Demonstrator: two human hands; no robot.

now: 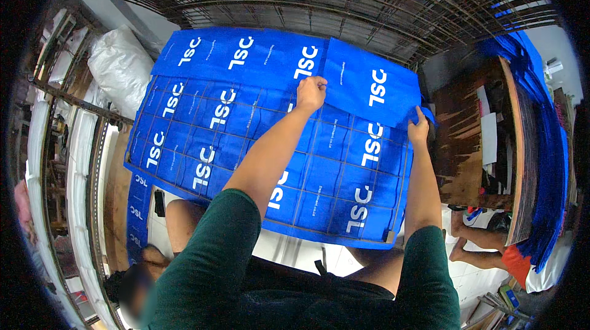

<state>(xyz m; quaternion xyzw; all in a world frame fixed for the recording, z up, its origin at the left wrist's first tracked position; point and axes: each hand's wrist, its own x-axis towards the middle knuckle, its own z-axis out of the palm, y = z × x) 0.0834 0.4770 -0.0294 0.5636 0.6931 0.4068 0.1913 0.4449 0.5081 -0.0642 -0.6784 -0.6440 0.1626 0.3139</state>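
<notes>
Laying step: left hand [311, 92] and right hand [418, 127] each pinch the far-right blue bag [369, 84]; next, flatten it squarely on the rack [270, 164]

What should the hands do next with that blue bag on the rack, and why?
Probably lower the blue bag flat onto the wire rack. The left hand pinches its near-left corner and the right hand grips its right corner, so it is held out over the rack's far right end, beside the other bags already lying in rows.
</notes>
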